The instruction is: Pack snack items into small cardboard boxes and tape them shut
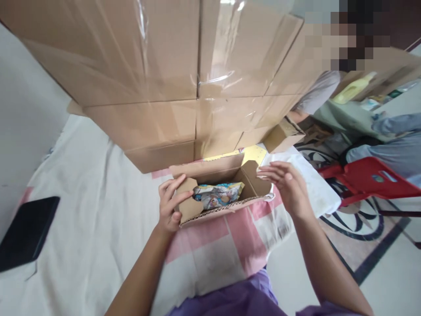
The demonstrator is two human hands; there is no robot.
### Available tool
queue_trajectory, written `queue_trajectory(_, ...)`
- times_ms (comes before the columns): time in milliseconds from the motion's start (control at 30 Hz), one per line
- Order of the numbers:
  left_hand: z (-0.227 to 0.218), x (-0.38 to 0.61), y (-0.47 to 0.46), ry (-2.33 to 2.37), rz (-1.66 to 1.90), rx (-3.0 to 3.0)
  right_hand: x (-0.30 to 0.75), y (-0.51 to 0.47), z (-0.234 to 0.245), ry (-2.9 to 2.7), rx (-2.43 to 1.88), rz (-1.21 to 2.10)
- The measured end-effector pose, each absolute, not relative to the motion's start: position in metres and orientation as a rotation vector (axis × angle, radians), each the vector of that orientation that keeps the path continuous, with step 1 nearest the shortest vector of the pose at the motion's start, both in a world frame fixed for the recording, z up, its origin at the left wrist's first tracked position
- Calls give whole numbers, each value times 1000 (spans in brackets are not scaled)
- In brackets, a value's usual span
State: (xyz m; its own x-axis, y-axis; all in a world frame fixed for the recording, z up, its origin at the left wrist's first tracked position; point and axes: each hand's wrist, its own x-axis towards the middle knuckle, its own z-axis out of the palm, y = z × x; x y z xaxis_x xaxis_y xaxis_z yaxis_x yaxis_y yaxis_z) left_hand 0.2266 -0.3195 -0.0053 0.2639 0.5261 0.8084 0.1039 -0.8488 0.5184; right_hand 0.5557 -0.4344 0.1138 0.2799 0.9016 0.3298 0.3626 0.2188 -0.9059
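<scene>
Clasping an open box (253, 184)

Left hand (170, 204): fingers slightly spread, gripping the left flap; packet (219, 195) inside, just beside the fingertips. Right hand (289, 184): fingers together, thumb apart, at the right flap; contact unclear. Pink-and-white cloth (210, 250) beneath. Taped cartons (164, 123) behind; red chair (371, 177) off right.

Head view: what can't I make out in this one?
All in the head view:
Underside of the printed packet: hidden, since it lies down inside the open cardboard box.
The packet's lettering: too small and blurred to read.
Right grip: blur leaves unclear whether it touches the box.
Flat black object: cut off by the left edge.
Red plastic chair: cut off by the right edge.
</scene>
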Motion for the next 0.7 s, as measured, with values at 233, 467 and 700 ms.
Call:
queue_trajectory(233, -7, 223, -316, 578, 1555, 2214, 539, -448, 98, -1645, -1228, 783)
queue_trajectory(467, -12, 221, -317, 613, 1547, 2186, 525, -445, 76, -1512, -1340, 589)
queue_trajectory(700, -2, 227, -326, 646, 1553, 2106, 501, -434, 51, -1257, -1434, 393)
